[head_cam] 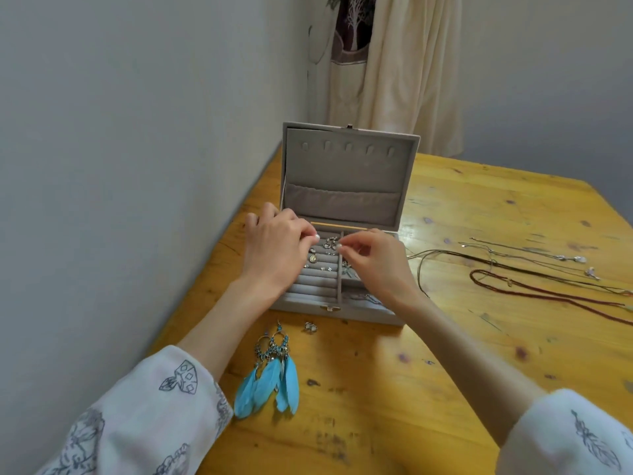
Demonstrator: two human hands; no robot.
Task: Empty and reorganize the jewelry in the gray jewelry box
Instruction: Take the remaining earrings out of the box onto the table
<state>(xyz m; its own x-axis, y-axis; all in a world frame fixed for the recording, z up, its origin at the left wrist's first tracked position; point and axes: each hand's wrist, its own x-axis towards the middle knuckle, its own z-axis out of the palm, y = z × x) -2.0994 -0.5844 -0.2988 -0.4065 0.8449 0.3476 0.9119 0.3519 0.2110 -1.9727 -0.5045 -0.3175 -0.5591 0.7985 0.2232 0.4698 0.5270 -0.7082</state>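
The gray jewelry box stands open on the wooden table, its lid upright. Small silver earrings and a pendant sit in the ring-roll rows on the left half. My left hand hovers over the box's left side with fingers curled, fingertips at the small earrings. My right hand is over the right compartments, thumb and forefinger pinched together near the same cluster; whether either holds a piece is hidden. A pair of blue feather earrings and a small silver piece lie in front of the box.
Several necklaces and cords are spread on the table to the right of the box. A wall runs along the table's left edge. Cream clothing hangs behind the table's far end.
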